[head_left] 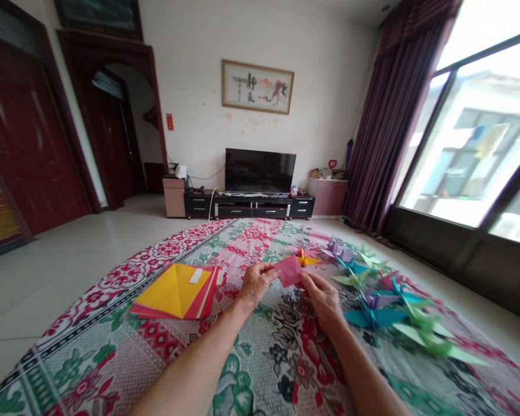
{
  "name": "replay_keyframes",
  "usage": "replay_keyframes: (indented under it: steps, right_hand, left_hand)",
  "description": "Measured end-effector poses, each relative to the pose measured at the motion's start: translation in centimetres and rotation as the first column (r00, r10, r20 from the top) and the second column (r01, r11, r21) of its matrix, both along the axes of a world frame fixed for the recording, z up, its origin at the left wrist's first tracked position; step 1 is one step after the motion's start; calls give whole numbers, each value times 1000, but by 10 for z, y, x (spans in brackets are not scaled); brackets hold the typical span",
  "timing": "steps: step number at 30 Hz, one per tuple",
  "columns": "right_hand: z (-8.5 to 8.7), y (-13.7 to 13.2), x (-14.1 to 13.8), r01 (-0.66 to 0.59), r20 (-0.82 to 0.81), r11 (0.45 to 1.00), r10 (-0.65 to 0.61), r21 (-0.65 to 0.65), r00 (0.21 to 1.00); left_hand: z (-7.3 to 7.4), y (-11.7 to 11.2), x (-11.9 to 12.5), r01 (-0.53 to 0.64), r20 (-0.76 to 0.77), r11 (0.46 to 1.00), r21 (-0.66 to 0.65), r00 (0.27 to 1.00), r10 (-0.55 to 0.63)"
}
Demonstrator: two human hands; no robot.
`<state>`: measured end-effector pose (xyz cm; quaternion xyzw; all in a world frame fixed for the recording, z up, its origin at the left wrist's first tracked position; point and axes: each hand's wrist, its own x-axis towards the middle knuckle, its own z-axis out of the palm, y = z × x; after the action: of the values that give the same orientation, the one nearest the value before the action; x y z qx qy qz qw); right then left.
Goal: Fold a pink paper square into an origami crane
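Note:
A folded pink paper [289,270] is held up between both hands above a flowered cloth [260,358]. My left hand [255,283] pinches its left corner with thumb and fingers closed. My right hand [323,296] pinches its lower right edge. To the left lies a stack of coloured paper sheets [175,292] with a yellow sheet on top. Several folded paper cranes [372,300] in green, blue, purple and pink lie in a row to the right. An orange crane [305,258] sits just behind the pink paper.
The cloth covers a low surface on a tiled floor [69,260]. A TV [260,170] on a dark cabinet stands at the far wall. Dark red doors [30,138] are at the left; a large window [472,144] with purple curtains is at the right.

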<state>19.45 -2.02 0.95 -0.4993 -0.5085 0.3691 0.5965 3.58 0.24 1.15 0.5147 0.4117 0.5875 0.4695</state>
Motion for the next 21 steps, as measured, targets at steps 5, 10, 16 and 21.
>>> replay_keyframes:
  steps: [5, 10, 16, 21]
  right_hand:
    - [0, 1, 0, 1, -9, 1000, -1, -10, 1000]
    - [0, 2, 0, 7, -33, 999, -8, -39, 999]
    - [-1, 3, -2, 12, -40, 999, -13, -30, 999]
    - [2, 0, -1, 52, 141, 999, -53, 12, 989]
  left_hand:
    - [0, 0, 1, -2, 16, 1000, 0, 1000, 2]
    - [-1, 0, 1, 2, 24, 1000, -7, 1000, -2]
    - [-3, 1, 1, -16, -6, 1000, -7, 1000, 16]
    - [-5, 3, 1, -64, -123, 998, 14, 990, 66]
